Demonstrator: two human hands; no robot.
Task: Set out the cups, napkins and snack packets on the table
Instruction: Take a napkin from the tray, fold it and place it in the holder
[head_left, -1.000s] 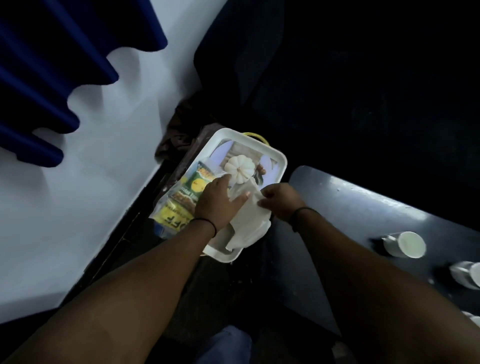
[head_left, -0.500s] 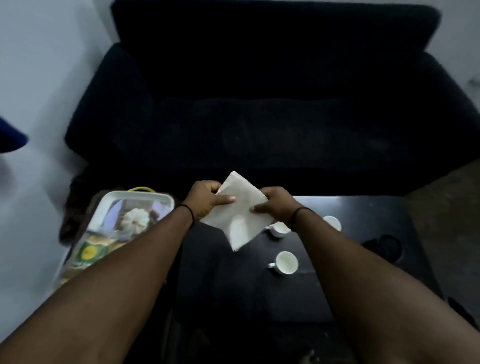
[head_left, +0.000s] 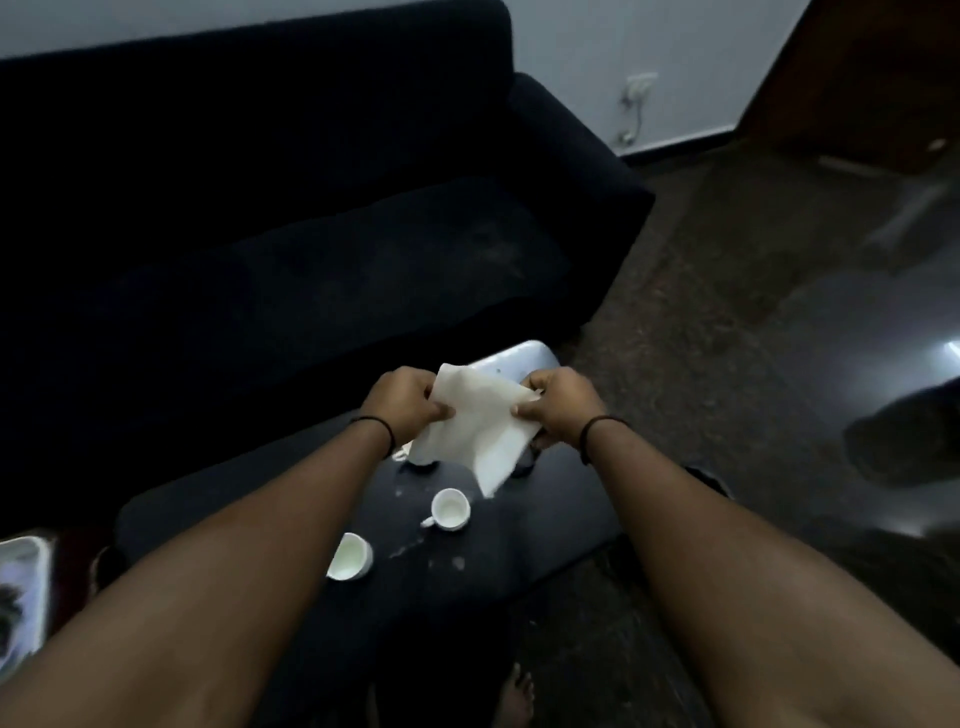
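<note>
Now both hands, left (head_left: 406, 404) & right (head_left: 557, 406), fingers pinching white napkin (head_left: 475, 431) above table (head_left: 550, 525); no writing legible.

Plain white napkin (head_left: 475, 426), two white cups (head_left: 451, 509) on a glossy black table (head_left: 545, 525), dark navy sofa (head_left: 291, 208)

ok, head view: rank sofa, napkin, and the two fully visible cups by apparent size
1. sofa
2. napkin
3. The near cup and far cup look alike; the different camera distance makes ranking unsure.
</note>
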